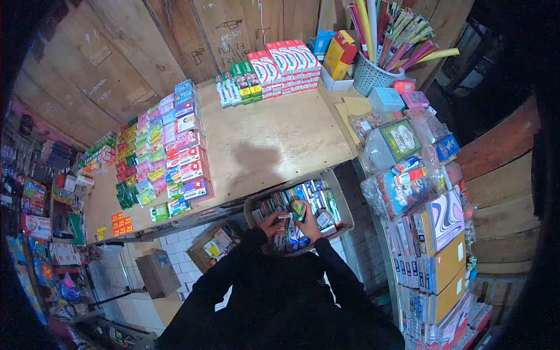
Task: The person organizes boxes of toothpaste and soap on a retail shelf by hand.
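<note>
Both hands are over a cardboard box (348, 204) packed with small cartons that look like toothpaste. My right hand (310, 226) is closed around a small green and yellow carton (298, 208), lifted and tilted above the others. To its left, my left hand (269, 225) has its fingers bent at the end of a small white and red carton (284, 216). That hand's grip is partly hidden. Blue, green, white and red cartons (324, 201) lie in mixed directions around both hands.
The wooden table (280, 137) bears rows of soap packs (157, 146) at left and stacked toothpaste cartons (286, 64) at the back. A basket of rolls (373, 73) stands back right, above stacked notebooks (431, 251). A smaller open carton (201, 242) sits at lower left.
</note>
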`<state>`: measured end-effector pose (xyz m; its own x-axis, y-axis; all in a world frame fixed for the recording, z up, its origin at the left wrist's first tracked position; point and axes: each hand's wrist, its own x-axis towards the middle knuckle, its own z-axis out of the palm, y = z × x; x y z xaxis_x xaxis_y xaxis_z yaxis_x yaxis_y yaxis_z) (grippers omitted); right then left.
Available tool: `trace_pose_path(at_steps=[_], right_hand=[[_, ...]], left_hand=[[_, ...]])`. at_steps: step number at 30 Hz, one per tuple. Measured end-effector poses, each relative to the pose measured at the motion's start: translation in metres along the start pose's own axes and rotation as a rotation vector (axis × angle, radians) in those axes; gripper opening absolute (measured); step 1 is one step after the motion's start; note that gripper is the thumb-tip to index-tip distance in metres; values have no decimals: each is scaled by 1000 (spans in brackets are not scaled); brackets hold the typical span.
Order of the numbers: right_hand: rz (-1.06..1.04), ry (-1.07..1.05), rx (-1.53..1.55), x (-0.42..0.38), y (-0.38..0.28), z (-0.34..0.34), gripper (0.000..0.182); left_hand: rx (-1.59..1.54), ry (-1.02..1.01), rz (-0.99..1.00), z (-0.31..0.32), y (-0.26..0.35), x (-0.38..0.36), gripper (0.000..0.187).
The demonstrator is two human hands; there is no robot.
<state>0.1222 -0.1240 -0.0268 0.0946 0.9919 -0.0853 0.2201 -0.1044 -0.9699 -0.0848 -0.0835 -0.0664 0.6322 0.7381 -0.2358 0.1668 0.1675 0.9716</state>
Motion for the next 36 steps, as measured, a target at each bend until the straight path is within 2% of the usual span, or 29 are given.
trace_pose_path(at_steps=[3,5,8,11,14,17,20,24,25,26,27,28,30,31,33,35,36], right_hand=[[-83,92,-53,1,3,-3,72],[-43,108,-50,0,-3,-9,69],[15,149,-54,-13,-10,-13,68],[-25,183,-61,-19,-16,-13,63],[-92,226,-204,-20,-21,-15,64],[-188,307,-243,-14,-43,-21,62],[-178,353,-263,-1,-54,-30,59],[-200,432,-222,16,-54,-40,54],[-211,459,-193,22,-54,-44,52],[-225,486,-162,28,-55,-46,51],[-114,442,41,30,-67,-48,46],[-107,425,29,36,-68,-51,45],[-89,390,6,43,-70,-58,42],[-152,424,37,49,-61,-56,38],[40,320,301,61,-51,-53,37],[266,222,657,64,-50,-48,38],[341,145,793,65,-55,-45,39]], left_hand=[[-153,-10,-165,0,24,-2,37],[-252,-44,-309,-3,56,-8,37],[214,21,192,-7,56,-5,40],[443,64,328,-8,90,-12,43],[415,49,450,-15,100,-10,47],[450,177,356,-20,118,-11,41],[397,392,448,-31,130,-6,37],[53,579,351,-39,131,18,36],[18,618,226,-45,118,25,39],[-29,623,230,-51,105,34,42],[-75,627,235,-57,91,45,44],[-121,631,241,-62,75,55,46],[-231,631,110,-66,32,66,56],[-284,628,45,-67,27,67,61],[-741,453,-174,-73,19,66,56],[-994,251,-232,-77,15,63,55],[-1021,152,-174,-80,17,62,55]])
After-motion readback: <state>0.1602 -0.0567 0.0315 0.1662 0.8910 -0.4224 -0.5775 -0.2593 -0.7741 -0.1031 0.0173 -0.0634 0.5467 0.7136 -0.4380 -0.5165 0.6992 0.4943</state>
